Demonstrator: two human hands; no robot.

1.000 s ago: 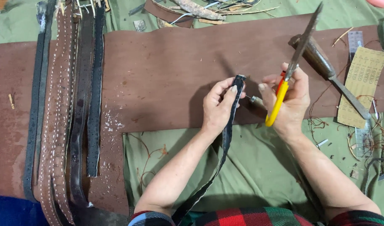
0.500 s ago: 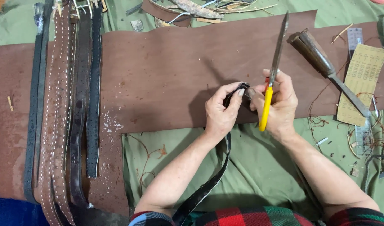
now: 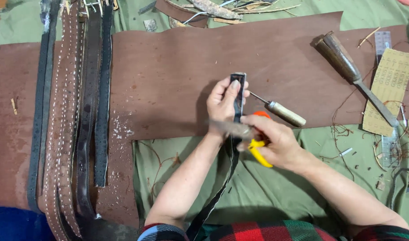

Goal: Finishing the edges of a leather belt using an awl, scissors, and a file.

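Observation:
My left hand grips the upper end of a narrow black leather strap, holding it upright over the brown leather sheet. The strap trails down toward my body. My right hand is closed around scissors with yellow and orange handles, their blades blurred across the strap just below my left fingers. A small awl with a pale wooden handle lies on the leather just right of my hands.
Several dark stitched leather belts lie side by side at the left. A wood-handled chisel, a sandpaper piece and a ruler sit at the right on green cloth. Scraps and threads litter the right side and far edge.
The scissors, raised point-up earlier, have swung down and now lie across the strap. My left hand has turned the strap end upright. The awl now lies on the leather.

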